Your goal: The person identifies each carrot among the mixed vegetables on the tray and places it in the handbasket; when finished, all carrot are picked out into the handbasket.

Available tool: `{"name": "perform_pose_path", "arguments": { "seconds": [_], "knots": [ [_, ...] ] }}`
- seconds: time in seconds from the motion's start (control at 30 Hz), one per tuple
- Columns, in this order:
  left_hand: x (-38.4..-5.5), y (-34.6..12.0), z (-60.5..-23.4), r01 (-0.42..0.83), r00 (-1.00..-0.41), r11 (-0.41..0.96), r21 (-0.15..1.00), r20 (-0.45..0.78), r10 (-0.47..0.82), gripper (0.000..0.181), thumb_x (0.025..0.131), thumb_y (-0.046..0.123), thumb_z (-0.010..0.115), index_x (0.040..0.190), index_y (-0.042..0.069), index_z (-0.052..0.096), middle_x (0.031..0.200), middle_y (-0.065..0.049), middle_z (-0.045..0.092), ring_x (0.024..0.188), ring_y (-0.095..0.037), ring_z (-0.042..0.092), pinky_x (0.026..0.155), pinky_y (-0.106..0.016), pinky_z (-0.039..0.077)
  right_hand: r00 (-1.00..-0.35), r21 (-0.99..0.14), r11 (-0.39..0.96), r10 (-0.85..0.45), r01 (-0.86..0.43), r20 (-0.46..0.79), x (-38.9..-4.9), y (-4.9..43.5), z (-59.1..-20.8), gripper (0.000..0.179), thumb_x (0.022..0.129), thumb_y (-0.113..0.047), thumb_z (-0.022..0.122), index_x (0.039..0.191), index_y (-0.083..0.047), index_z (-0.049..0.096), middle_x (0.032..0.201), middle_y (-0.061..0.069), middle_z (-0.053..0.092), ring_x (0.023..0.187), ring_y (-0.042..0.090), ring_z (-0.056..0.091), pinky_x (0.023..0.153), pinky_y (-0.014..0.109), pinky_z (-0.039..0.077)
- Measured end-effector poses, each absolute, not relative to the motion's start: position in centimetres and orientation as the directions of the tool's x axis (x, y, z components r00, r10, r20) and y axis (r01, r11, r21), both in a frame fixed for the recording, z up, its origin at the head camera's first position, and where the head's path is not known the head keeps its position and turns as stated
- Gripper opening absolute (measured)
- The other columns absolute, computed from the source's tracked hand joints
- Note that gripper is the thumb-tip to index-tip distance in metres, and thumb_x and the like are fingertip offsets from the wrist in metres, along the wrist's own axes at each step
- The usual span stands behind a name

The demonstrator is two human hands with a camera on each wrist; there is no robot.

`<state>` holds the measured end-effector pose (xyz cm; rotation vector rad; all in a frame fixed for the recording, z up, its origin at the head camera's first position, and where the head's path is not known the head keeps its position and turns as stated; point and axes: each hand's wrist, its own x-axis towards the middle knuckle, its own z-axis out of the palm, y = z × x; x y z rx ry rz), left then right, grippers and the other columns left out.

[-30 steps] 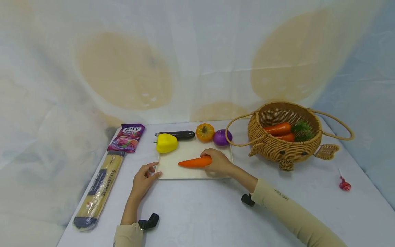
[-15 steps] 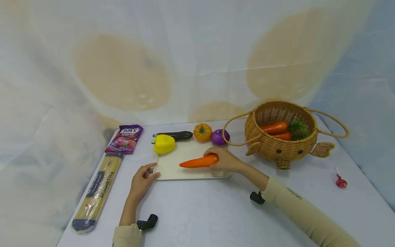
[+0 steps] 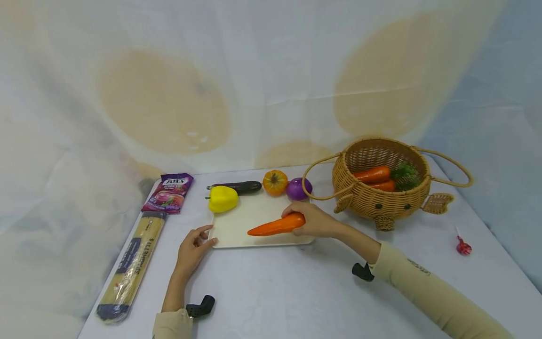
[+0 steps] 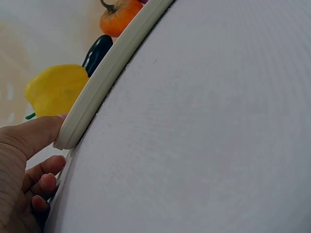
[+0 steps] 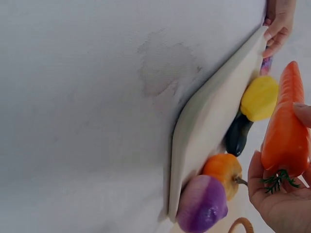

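My right hand [image 3: 315, 220] grips an orange carrot [image 3: 273, 228] by its thick end, above the right part of a cream tray [image 3: 250, 214]. Its tip points left, and short green stalks show at its top in the right wrist view. My left hand [image 3: 191, 250] holds the tray's near left corner, its thumb [image 4: 41, 133] against the rim. Along the tray's back side are a yellow bell pepper [image 3: 222, 199], a dark eggplant [image 3: 241, 187], a small orange pumpkin [image 3: 275, 182] and a purple onion [image 3: 298, 189].
A wicker basket [image 3: 383, 200] with carrots [image 3: 372, 175] inside stands at the back right, its left handle reaching beside the onion. At left lie a spaghetti pack [image 3: 132, 268] and a purple candy bag [image 3: 168, 193]. A red lollipop [image 3: 463, 246] lies far right.
My right hand has lifted the carrot off the tray and moved it slightly right. My left hand stays at the tray corner. The head view has shifted slightly.
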<state>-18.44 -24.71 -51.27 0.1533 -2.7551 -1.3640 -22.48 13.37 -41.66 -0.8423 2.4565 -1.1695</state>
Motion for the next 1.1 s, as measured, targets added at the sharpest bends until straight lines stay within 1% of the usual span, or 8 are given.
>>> {"name": "perform_pose_path", "arguments": {
  "seconds": [0.17, 0.5, 0.63, 0.83, 0.9, 1.0, 1.07, 1.1],
  "knots": [
    [-18.4, -24.7, -51.4, -0.067, -0.992, 0.602, 0.796, 0.009, -0.123, 0.045, 0.089, 0.032, 0.075, 0.131, 0.02, 0.065, 0.102, -0.007, 0.054, 0.083, -0.019, 0.042, 0.072, -0.029, 0.034, -0.787, -0.775, 0.51, -0.617, -0.373, -0.028, -21.7, 14.1, -40.7, 0.043, 0.08, -0.006, 0.075, 0.121, -0.014, 0.064, 0.123, 0.004, 0.061, 0.104, 0.021, 0.052, 0.092, 0.039, 0.041],
    [-18.5, -24.9, -51.5, -0.061, -0.993, 0.61, 0.79, 0.015, -0.118, 0.045, 0.089, 0.033, 0.075, 0.131, 0.019, 0.065, 0.103, -0.007, 0.054, 0.083, -0.019, 0.042, 0.072, -0.028, 0.035, -0.792, -0.809, 0.468, -0.611, -0.355, -0.005, -20.7, 15.8, -39.3, 0.041, 0.081, -0.007, 0.075, 0.119, -0.014, 0.064, 0.115, 0.006, 0.06, 0.099, 0.023, 0.052, 0.087, 0.038, 0.042],
    [-18.6, -24.9, -51.5, -0.053, -0.994, 0.605, 0.794, 0.016, -0.109, 0.046, 0.089, 0.034, 0.075, 0.131, 0.019, 0.065, 0.103, -0.007, 0.054, 0.083, -0.019, 0.042, 0.072, -0.028, 0.035, -0.797, -0.816, 0.468, -0.604, -0.34, -0.015, -20.4, 16.6, -38.7, 0.04, 0.082, -0.007, 0.074, 0.12, -0.015, 0.063, 0.117, 0.007, 0.06, 0.099, 0.023, 0.053, 0.085, 0.037, 0.043],
    [-18.6, -24.9, -51.7, -0.061, -0.993, 0.611, 0.789, 0.015, -0.117, 0.046, 0.089, 0.034, 0.075, 0.131, 0.019, 0.065, 0.103, -0.007, 0.054, 0.084, -0.019, 0.042, 0.072, -0.028, 0.035, -0.812, -0.789, 0.517, -0.583, -0.333, -0.039, -19.9, 17.7, -37.8, 0.04, 0.082, -0.01, 0.075, 0.12, -0.019, 0.064, 0.122, 0.006, 0.061, 0.1, 0.022, 0.055, 0.087, 0.037, 0.044],
    [-18.6, -24.9, -51.7, -0.068, -0.992, 0.61, 0.79, 0.01, -0.123, 0.046, 0.089, 0.034, 0.074, 0.131, 0.02, 0.065, 0.103, -0.007, 0.054, 0.084, -0.019, 0.042, 0.072, -0.028, 0.035, -0.813, -0.793, 0.512, -0.581, -0.329, -0.038, -19.7, 18.0, -37.4, 0.04, 0.082, -0.01, 0.075, 0.12, -0.017, 0.064, 0.129, 0.01, 0.06, 0.113, 0.029, 0.055, 0.094, 0.044, 0.045],
    [-18.6, -24.9, -51.7, -0.071, -0.992, 0.608, 0.79, 0.007, -0.126, 0.046, 0.089, 0.035, 0.074, 0.131, 0.02, 0.065, 0.103, -0.007, 0.054, 0.084, -0.018, 0.042, 0.072, -0.028, 0.035, -0.812, -0.798, 0.501, -0.583, -0.335, -0.024, -19.5, 18.5, -37.1, 0.04, 0.082, -0.009, 0.074, 0.12, -0.015, 0.064, 0.133, 0.013, 0.058, 0.117, 0.032, 0.054, 0.095, 0.046, 0.045],
    [-18.6, -24.9, -51.7, -0.068, -0.992, 0.61, 0.79, 0.01, -0.124, 0.047, 0.089, 0.035, 0.074, 0.131, 0.019, 0.065, 0.103, -0.007, 0.054, 0.084, -0.018, 0.042, 0.071, -0.027, 0.035, -0.817, -0.8, 0.498, -0.577, -0.334, -0.018, -19.4, 19.0, -37.0, 0.041, 0.082, -0.008, 0.074, 0.121, -0.016, 0.064, 0.133, 0.013, 0.058, 0.117, 0.033, 0.053, 0.095, 0.046, 0.046],
    [-18.6, -24.9, -51.7, -0.066, -0.992, 0.61, 0.79, 0.012, -0.124, 0.047, 0.089, 0.036, 0.074, 0.131, 0.019, 0.064, 0.103, -0.007, 0.054, 0.083, -0.018, 0.042, 0.071, -0.027, 0.035, -0.819, -0.798, 0.502, -0.573, -0.334, -0.017, -19.4, 19.2, -36.9, 0.041, 0.082, -0.008, 0.074, 0.121, -0.016, 0.064, 0.131, 0.012, 0.059, 0.111, 0.03, 0.054, 0.092, 0.043, 0.046]
  ]
}}
